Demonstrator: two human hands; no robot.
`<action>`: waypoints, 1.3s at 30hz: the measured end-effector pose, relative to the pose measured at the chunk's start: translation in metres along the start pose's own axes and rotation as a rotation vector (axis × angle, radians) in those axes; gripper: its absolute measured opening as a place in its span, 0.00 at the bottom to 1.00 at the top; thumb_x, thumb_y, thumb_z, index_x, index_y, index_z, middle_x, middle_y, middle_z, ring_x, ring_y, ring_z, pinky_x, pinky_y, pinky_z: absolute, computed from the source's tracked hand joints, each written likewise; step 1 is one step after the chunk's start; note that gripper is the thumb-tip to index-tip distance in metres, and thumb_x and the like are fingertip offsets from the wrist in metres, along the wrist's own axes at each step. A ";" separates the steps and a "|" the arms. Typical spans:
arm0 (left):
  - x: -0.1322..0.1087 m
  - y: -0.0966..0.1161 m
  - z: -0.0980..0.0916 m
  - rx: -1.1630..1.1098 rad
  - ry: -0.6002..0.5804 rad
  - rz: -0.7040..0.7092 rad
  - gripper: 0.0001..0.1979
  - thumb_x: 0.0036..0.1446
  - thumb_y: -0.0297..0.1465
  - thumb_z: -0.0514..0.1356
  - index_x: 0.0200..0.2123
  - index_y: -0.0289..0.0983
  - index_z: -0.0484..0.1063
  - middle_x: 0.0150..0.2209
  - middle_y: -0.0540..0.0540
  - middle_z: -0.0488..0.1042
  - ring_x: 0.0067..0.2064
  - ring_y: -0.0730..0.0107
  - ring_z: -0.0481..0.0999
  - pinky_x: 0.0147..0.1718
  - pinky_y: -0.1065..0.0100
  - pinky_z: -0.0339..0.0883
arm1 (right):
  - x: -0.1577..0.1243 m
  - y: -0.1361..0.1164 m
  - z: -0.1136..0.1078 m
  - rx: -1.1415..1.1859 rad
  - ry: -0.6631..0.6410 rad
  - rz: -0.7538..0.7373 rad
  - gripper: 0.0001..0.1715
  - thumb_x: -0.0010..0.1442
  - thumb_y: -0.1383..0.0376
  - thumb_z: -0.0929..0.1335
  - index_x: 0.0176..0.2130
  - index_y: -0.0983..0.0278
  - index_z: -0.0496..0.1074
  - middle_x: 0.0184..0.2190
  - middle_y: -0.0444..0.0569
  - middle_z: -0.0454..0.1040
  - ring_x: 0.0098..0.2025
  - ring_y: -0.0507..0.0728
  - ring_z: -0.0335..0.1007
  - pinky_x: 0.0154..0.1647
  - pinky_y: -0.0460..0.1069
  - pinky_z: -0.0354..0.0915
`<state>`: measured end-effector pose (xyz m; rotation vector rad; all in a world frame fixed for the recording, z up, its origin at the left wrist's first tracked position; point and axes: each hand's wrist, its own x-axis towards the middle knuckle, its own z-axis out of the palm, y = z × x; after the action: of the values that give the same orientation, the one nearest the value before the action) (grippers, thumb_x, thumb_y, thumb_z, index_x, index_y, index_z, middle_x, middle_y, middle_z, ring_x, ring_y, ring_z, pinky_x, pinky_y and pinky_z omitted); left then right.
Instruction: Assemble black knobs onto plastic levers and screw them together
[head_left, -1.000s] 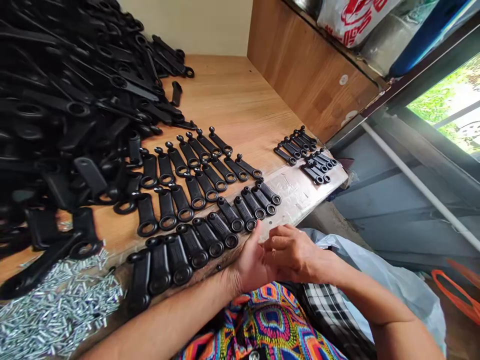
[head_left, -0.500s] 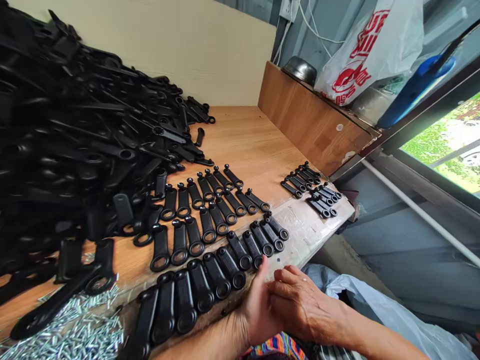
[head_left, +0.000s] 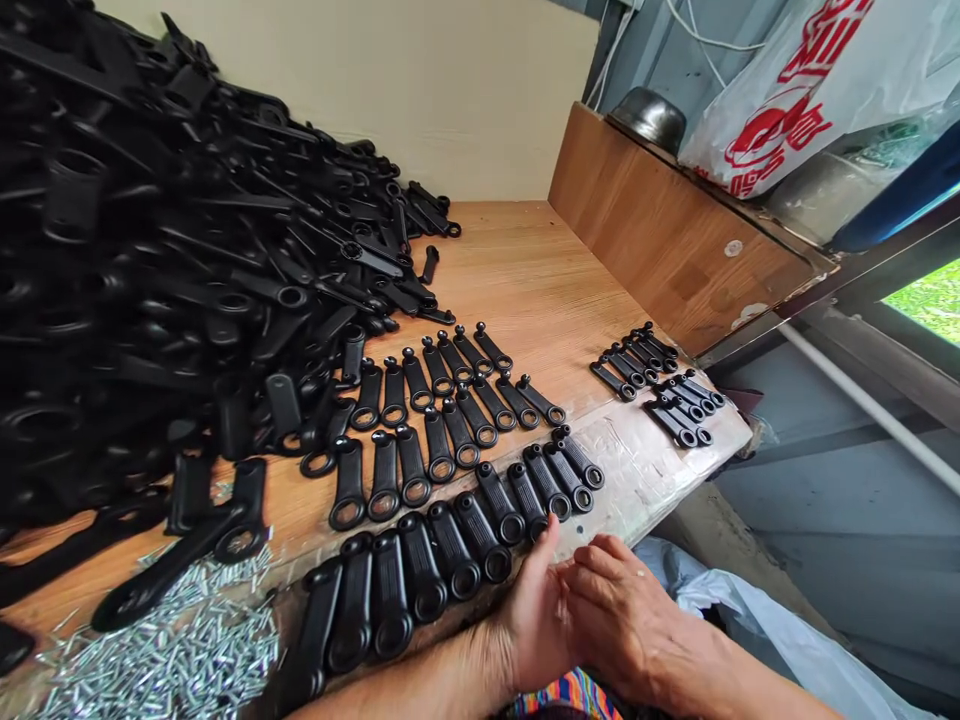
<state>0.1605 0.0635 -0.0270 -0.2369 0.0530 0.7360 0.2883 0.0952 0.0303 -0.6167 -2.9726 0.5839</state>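
My left hand [head_left: 536,615] is at the front edge of the table, palm turned toward my right hand. Its thumb points up beside the nearest row of black plastic levers [head_left: 427,568]; its other fingers are hidden. My right hand [head_left: 626,615] lies against the left palm with its fingers curled. A small pale glint shows between the hands, too small to name. Each lever has a ring at one end and a small knob at the other. More levers lie in rows behind [head_left: 437,445]. Short metal pins [head_left: 180,640] are heaped at the front left.
A big pile of loose black levers [head_left: 247,250] covers the left side. Two small groups of levers [head_left: 634,360] lie at the right edge. A wooden box [head_left: 637,220] at the back right carries a metal bowl [head_left: 646,118] and a plastic bag [head_left: 795,110].
The view has turned slightly left, so everything sits further right in the picture. Both hands stay together, in nearly the same place by the levers.
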 end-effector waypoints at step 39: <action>0.005 -0.003 -0.006 0.243 0.130 -0.058 0.38 0.54 0.57 0.41 0.39 0.27 0.69 0.34 0.34 0.71 0.37 0.52 0.73 0.31 0.58 0.66 | 0.078 0.121 -0.008 -0.049 0.674 0.088 0.09 0.55 0.72 0.60 0.30 0.64 0.68 0.33 0.50 0.72 0.37 0.56 0.65 0.39 0.52 0.61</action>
<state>0.1659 0.0633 -0.0330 -0.0540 0.2569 0.6489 0.2631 0.2317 -0.0098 -0.7652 -2.3391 0.2351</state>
